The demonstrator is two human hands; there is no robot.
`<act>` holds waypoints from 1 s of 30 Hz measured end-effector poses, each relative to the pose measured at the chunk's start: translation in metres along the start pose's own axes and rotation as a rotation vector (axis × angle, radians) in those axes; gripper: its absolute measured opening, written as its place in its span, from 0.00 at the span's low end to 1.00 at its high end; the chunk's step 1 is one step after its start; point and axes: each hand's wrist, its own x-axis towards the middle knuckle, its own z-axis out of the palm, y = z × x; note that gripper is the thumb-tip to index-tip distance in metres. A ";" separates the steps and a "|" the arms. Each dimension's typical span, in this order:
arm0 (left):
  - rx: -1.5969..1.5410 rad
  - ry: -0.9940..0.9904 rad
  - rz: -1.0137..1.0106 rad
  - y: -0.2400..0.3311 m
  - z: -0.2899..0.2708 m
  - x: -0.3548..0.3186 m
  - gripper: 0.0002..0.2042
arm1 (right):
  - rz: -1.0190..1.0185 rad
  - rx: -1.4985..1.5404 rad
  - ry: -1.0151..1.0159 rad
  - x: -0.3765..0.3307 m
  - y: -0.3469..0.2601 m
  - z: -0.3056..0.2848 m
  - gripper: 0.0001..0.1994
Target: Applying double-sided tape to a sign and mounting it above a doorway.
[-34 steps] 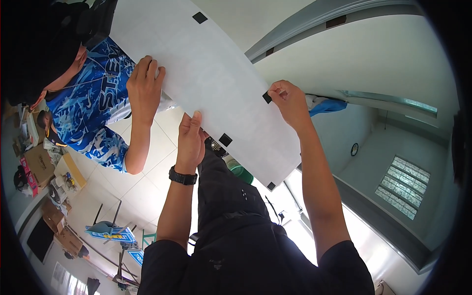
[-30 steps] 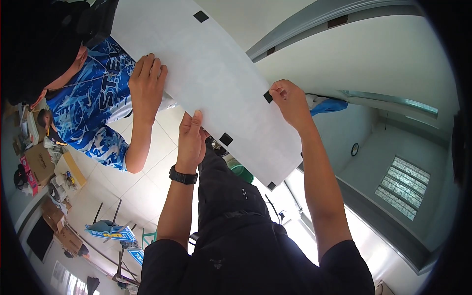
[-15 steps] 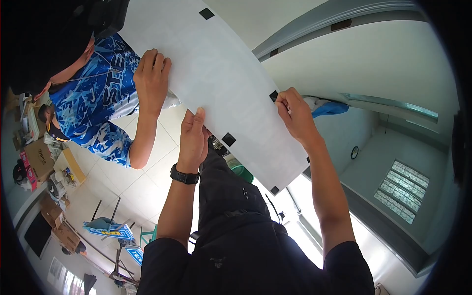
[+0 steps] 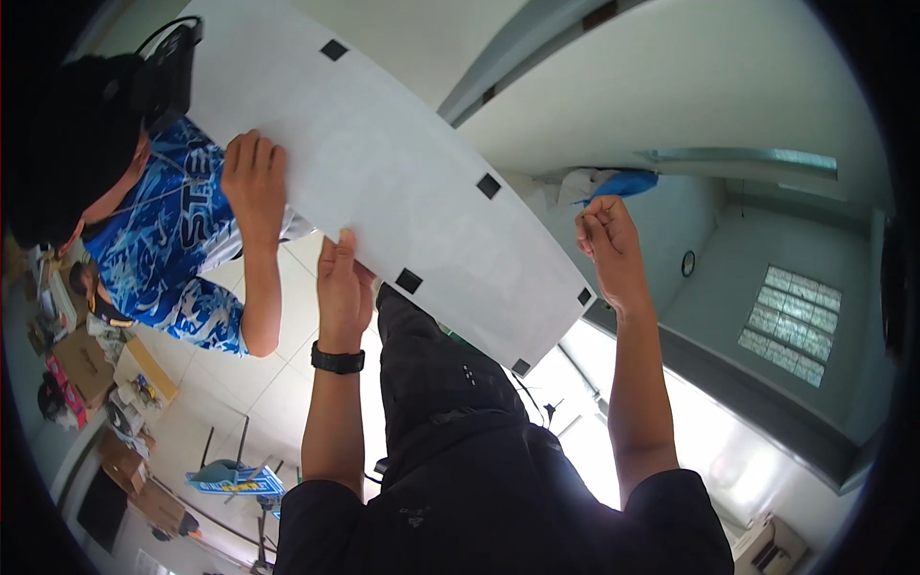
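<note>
A large white board (image 4: 383, 163) with small black squares along its edges stretches from upper left toward the middle. My left hand (image 4: 343, 287), a black watch on its wrist, grips the board's lower edge beside one black square. My right hand (image 4: 606, 241) is off the board, just right of its lower right corner, with the fingers curled and nothing visible in them. Another person in a blue patterned shirt (image 4: 168, 249) stands at the left, with one hand (image 4: 254, 182) flat on the board's left part.
A blue cloth (image 4: 623, 182) hangs by a grey beam behind my right hand. A glass-block window (image 4: 791, 326) is at the right. Cardboard boxes and clutter (image 4: 86, 369) lie at the left, and a blue frame (image 4: 230, 476) at the lower left.
My right hand has come off the board's right edge and now hangs closed beside the corner. The board has shifted slightly left and up. My left hand and the other person's hand stay on it.
</note>
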 end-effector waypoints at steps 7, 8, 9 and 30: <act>0.080 0.031 0.027 0.005 0.003 -0.005 0.16 | 0.109 -0.122 0.164 -0.073 0.049 -0.075 0.07; 0.077 0.042 0.027 0.003 0.002 -0.004 0.17 | 0.111 -0.118 0.182 -0.083 0.055 -0.079 0.07; 0.076 0.054 0.026 0.003 0.004 -0.004 0.17 | 0.115 -0.271 0.222 -0.091 0.057 -0.078 0.06; 0.072 -0.019 0.016 0.000 0.011 -0.009 0.19 | 0.038 -0.591 0.289 -0.086 0.074 -0.076 0.06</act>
